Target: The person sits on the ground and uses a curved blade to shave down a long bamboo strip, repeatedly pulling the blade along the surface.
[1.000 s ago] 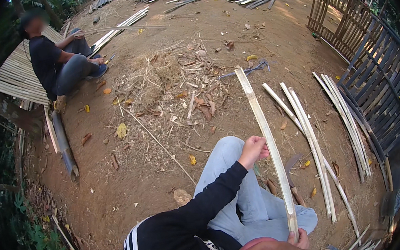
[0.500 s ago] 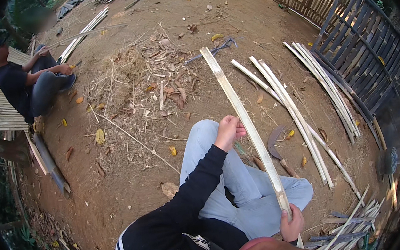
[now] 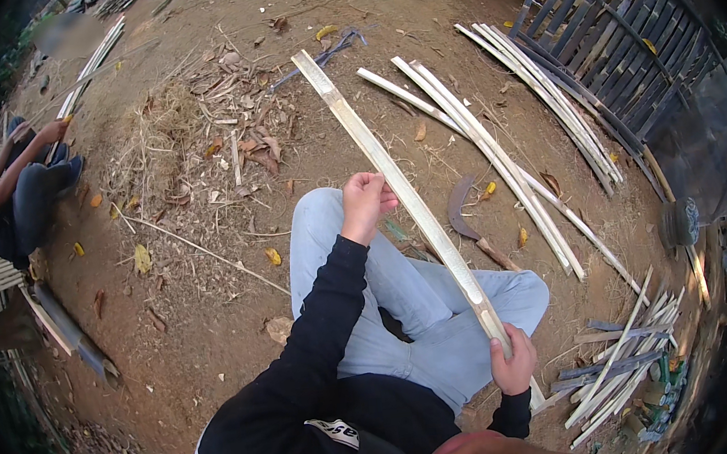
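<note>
A long split bamboo strip (image 3: 343,112), pale inside face up, slants over my crossed legs. My left hand (image 3: 367,206) is closed at its left edge, partway along, with the fingertips curled against it. At the near end my right hand (image 3: 514,362) grips the strip, thumb on top. A sickle (image 3: 461,208) with a curved dark blade and wooden handle lies on the ground just right of the strip, beyond my right knee. The strip's far end points up and left, over the dirt.
Pale bamboo strips (image 3: 498,155) lie to the right, and more strips (image 3: 559,109) rest beside a woven bamboo fence (image 3: 616,14). A heap of thin slats (image 3: 630,363) is near my right side. Another person (image 3: 14,188) sits far left, near a dark bamboo piece (image 3: 73,333).
The whole view has shifted, so the ground and objects appear farther left and higher. Both hands keep their hold on the bamboo strip, which stays at a similar slant.
</note>
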The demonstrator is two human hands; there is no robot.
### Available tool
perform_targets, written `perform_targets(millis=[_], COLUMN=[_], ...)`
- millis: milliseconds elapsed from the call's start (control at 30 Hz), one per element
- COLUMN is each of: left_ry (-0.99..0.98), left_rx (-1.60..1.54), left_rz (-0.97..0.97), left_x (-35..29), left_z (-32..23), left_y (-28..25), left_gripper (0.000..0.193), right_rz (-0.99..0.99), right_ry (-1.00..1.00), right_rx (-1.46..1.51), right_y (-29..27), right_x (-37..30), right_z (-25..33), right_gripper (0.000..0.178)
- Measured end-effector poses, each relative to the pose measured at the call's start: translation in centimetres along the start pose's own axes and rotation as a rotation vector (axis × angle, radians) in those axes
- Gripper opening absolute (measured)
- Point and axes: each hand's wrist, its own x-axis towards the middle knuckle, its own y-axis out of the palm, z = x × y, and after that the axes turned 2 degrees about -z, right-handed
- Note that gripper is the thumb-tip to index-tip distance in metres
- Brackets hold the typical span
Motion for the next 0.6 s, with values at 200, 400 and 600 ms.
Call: perform_targets(millis=[200, 400, 600], left_ry=[-0.053, -0.053, 0.013], left_rx=[-0.112, -0.1, -0.026], left_rz=[-0.014, -0.013, -0.011], left_x=[-0.3, -0.9, -0.6], left_z=[-0.8, -1.6, -0.7], left_y=[-0.3, 0.3, 0.0], left_gripper=[0.019, 0.026, 0.02], right_rz=[0.0, 0.018, 0.006], right_ry=[0.01, 0.0, -0.02], right_rx=[0.048, 0.03, 0.03], right_y=[0.5, 0.4, 0.4], right_x=[0.0, 0.0, -0.1], right_z=[0.1, -0.3, -0.3], right_gripper=[0.029, 0.029, 0.031])
